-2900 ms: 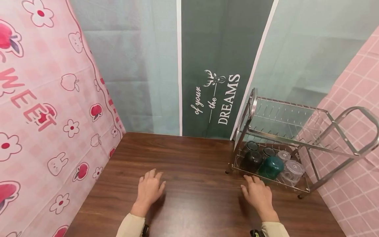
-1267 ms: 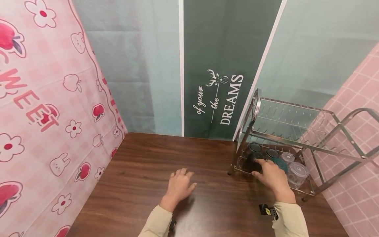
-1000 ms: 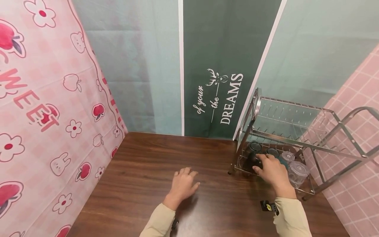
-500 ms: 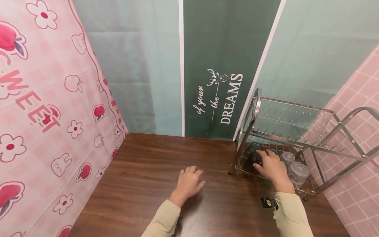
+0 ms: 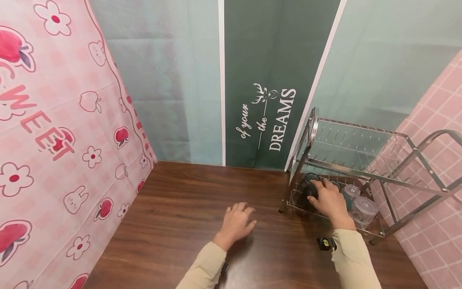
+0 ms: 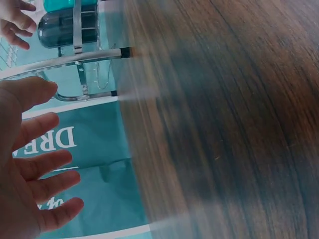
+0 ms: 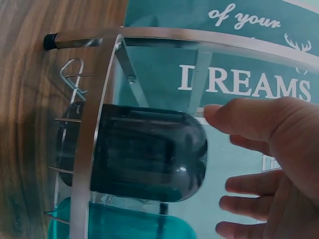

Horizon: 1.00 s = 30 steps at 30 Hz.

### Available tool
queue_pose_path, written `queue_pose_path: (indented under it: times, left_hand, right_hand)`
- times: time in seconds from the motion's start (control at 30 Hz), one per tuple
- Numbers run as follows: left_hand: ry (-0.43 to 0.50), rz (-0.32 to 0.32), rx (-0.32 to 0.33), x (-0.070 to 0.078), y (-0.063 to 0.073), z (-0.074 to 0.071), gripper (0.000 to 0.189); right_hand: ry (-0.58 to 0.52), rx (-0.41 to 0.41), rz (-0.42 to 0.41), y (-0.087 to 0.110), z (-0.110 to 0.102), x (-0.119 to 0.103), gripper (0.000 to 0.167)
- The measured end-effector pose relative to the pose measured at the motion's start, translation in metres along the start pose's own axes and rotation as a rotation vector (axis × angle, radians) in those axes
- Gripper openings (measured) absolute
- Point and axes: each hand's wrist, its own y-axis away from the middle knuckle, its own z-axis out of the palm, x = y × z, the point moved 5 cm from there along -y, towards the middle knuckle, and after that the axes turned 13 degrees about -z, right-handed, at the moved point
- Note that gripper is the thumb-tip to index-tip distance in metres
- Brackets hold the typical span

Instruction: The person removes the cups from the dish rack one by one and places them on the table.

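Observation:
Over the lower tier of a metal dish rack point(image 5: 361, 172), my right hand point(image 5: 330, 202) hovers with thumb and fingers spread. Just below it is a dark see-through cup point(image 7: 149, 152), upside down; in the right wrist view a gap shows between the fingertips and its rounded base. A teal cup point(image 7: 137, 224) sits beside the dark one, mostly covered by the hand in the head view. My left hand point(image 5: 236, 222) is over the brown table point(image 5: 180, 200), palm down, fingers loosely extended and holding nothing.
Clear cups point(image 5: 364, 210) stand upside down at the right of the lower tier, with another dark cup point(image 5: 311, 178) at the back. Slotted wires form the upper tier. A green printed cloth point(image 5: 267, 60) hangs behind, and pink cloth point(image 5: 72, 140) hangs at the left.
My right hand has gone from the table in front of the rack to above the dark cup. My left hand has drifted right across the table. The cups have not visibly moved.

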Motion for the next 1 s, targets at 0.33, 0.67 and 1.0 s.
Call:
queue_pose_path:
  times: [0.33,0.67,1.0]
  left_hand:
    - [0.001,0.016,-0.031,0.006,-0.004,0.011,0.038]
    - [0.034,0.047,-0.031,0.014,-0.008,0.022,0.038]
    - [0.043,0.055,-0.056,0.018,-0.009,0.027,0.038]
  right_hand:
    - [-0.003,0.06,-0.011,-0.001,0.009,0.009,0.059]
    - [-0.028,0.058,0.008,-0.002,0.02,0.013,0.059]
    - [-0.062,0.05,-0.004,-0.003,0.029,0.011,0.053]
